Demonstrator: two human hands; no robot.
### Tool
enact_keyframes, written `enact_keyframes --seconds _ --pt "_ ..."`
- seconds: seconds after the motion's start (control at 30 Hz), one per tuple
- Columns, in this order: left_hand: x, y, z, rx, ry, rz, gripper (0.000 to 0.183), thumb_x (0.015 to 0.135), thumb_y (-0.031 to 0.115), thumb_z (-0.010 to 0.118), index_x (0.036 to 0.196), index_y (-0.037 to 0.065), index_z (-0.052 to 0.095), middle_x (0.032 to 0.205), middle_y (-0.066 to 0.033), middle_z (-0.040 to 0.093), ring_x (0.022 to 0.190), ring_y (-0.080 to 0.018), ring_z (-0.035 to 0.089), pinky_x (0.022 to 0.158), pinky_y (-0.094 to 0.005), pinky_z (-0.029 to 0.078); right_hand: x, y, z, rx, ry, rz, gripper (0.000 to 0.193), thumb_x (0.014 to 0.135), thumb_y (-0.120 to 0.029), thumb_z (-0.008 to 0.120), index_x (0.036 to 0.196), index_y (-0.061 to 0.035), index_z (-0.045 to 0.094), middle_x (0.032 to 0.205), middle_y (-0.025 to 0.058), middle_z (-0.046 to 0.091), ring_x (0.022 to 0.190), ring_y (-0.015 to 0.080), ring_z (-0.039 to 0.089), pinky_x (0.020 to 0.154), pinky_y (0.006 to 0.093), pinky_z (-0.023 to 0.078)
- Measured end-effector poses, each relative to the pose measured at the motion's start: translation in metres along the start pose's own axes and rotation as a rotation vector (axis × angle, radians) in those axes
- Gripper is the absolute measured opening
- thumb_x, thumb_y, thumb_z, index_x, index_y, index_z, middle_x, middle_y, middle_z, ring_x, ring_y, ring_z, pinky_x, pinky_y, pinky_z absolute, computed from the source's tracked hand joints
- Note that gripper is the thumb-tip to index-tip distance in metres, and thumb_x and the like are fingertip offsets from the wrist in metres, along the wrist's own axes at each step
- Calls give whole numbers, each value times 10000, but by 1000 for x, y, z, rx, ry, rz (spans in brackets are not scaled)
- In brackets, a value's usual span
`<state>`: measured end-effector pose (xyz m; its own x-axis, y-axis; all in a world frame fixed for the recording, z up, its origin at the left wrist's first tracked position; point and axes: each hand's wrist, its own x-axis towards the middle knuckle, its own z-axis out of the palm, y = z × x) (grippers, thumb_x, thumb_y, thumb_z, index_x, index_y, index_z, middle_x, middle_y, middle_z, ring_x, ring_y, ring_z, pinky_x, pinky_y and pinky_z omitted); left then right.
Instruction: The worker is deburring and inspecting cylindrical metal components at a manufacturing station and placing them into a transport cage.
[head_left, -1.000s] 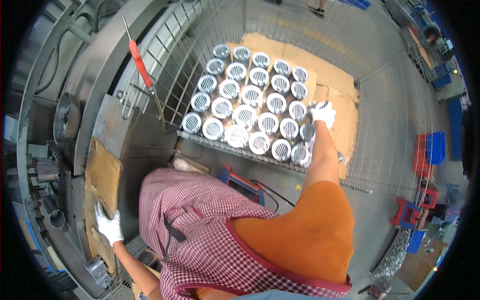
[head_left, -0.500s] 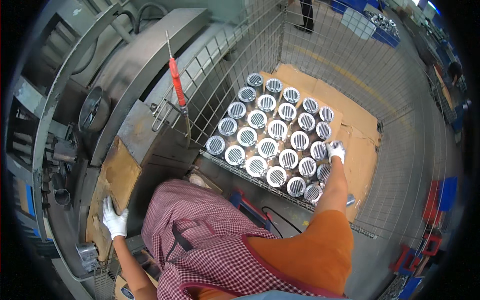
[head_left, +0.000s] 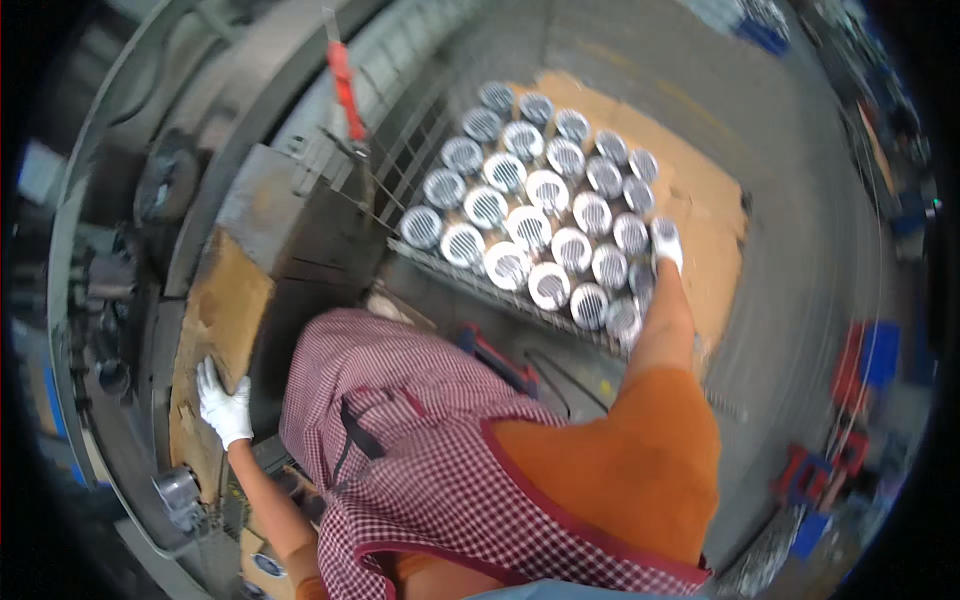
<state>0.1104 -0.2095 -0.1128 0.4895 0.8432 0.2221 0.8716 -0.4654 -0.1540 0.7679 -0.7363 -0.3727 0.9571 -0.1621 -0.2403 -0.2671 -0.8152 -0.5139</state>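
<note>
My left hand (head_left: 226,404), in a white glove, rests with spread fingers on a stained brown board (head_left: 232,312) along the machine's edge. My right arm reaches out to the far right side of the rows of metal cylinders. There my gloved right hand (head_left: 668,248) is closed round a metal cylinder (head_left: 664,228) with a slotted round top, beside the outermost ones. Several more shiny cylinders (head_left: 529,228) of the same kind stand upright, close together, on a cardboard sheet (head_left: 700,210). Motion blur softens the finger detail.
A wire mesh cage (head_left: 500,300) surrounds the cylinders. Between it and the machine hangs a red air gun (head_left: 345,90). One metal cylinder (head_left: 178,487) lies near my left forearm. Blue and red crates (head_left: 866,360) stand at the right.
The whole view has shifted, so cage and cylinders appear higher up. My right hand stays at the right side of the rows; my left stays on the board, its fingers more spread.
</note>
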Motion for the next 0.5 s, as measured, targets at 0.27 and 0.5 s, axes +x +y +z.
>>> enact_keyframes --seconds 0.27,0.5 --pt "6 4 3 31 -25 15 766 797 512 620 1420 131 388 1444 -158 398 1297 -349 410 1052 -456 344 16 53 -27 235 139 272 634 836 -445 533 1353 -80 484 1334 177 528 1247 305 499 1024 360 390" --pt "9 8 4 22 -32 -20 745 794 468 641 1405 109 409 1443 -164 399 1293 -352 412 1054 -452 346 7 56 -46 289 207 278 654 803 -416 556 1351 -67 486 1343 168 524 1231 300 515 1027 362 384"
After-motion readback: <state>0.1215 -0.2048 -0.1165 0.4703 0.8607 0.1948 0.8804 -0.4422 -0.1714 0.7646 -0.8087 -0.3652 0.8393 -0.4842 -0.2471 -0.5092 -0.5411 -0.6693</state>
